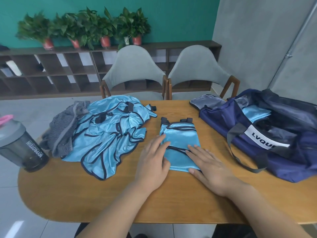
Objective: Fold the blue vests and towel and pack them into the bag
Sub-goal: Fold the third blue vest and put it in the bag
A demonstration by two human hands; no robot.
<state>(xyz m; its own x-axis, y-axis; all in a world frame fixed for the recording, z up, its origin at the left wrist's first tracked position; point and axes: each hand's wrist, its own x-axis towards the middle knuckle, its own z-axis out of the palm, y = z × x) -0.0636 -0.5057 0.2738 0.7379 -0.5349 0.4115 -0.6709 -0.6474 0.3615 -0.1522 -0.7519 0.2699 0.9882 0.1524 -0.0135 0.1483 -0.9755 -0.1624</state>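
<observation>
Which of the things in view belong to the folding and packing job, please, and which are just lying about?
Job: folded vest, vest pile, grey striped towel, blue bag.
Lying about: shaker bottle, grey chairs, potted plants.

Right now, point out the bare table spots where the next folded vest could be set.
Bare wood: the near table edge below the vest pile; the strip between folded vest and bag. Crowded: the left end, with shaker bottle, towel and pile.
</observation>
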